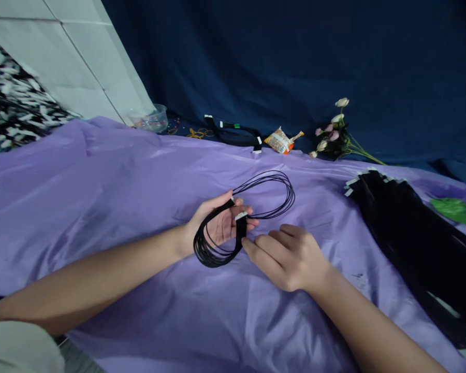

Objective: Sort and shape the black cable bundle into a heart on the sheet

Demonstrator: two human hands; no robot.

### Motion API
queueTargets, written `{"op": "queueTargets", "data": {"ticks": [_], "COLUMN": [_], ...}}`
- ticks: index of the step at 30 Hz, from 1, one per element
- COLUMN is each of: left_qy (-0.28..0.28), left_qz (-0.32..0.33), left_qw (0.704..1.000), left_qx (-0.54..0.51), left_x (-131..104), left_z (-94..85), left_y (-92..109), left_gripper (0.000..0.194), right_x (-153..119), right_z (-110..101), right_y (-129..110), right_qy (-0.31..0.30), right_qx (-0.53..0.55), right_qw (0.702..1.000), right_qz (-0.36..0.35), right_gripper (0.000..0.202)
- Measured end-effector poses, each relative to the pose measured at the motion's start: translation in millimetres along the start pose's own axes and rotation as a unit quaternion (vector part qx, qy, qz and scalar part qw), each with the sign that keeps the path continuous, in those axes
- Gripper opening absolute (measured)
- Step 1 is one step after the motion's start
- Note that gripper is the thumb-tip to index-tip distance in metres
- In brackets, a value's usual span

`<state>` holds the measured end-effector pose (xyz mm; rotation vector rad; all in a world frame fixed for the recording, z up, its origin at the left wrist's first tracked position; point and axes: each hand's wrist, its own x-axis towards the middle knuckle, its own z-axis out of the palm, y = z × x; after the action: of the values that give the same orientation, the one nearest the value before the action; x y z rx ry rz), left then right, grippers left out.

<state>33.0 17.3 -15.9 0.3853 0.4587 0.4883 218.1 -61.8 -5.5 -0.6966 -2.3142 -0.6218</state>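
Right hand (291, 256) curled shut by black cable coil (243, 217).
Left hand (221, 223), at nine o'clock, grips the coil; keep loops even.

Black strip pile (419, 243) cut off at right edge.

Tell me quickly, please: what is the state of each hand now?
Left hand: closed on the coiled black cable bundle.
Right hand: fingers curled, fingertips touching the same bundle; whether it grips cannot be told.

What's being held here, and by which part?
The left hand holds a coiled black cable bundle near its white connector end; the right hand touches it there.
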Motion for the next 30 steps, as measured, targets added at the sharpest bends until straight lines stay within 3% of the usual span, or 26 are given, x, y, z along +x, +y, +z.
{"op": "queueTargets", "data": {"ticks": [10,24,30], "left_qy": [0.006,-0.029,-0.038], "left_qz": [0.0,0.004,0.012], "left_qw": [1.0,0.999,0.999], "left_qx": [0.006,0.023,0.036], "left_x": [-1.6,-4.8,-3.9], "left_z": [4.4,10.0,9.1], "left_y": [-0.1,1.5,-0.8], "left_gripper": [0.024,0.02,0.02], "right_x": [2.2,-0.6,-1.2], "right_z": [-1.5,-3.2,3.6], "right_y": [-1.4,-1.4,-0.4], "right_qy": [0.017,0.038,0.069], "right_qx": [-0.022,0.012,0.004], "right_qw": [1.0,0.999,0.994], "right_qz": [-0.008,0.008,0.087], "right_gripper": [0.015,0.014,0.01]}}
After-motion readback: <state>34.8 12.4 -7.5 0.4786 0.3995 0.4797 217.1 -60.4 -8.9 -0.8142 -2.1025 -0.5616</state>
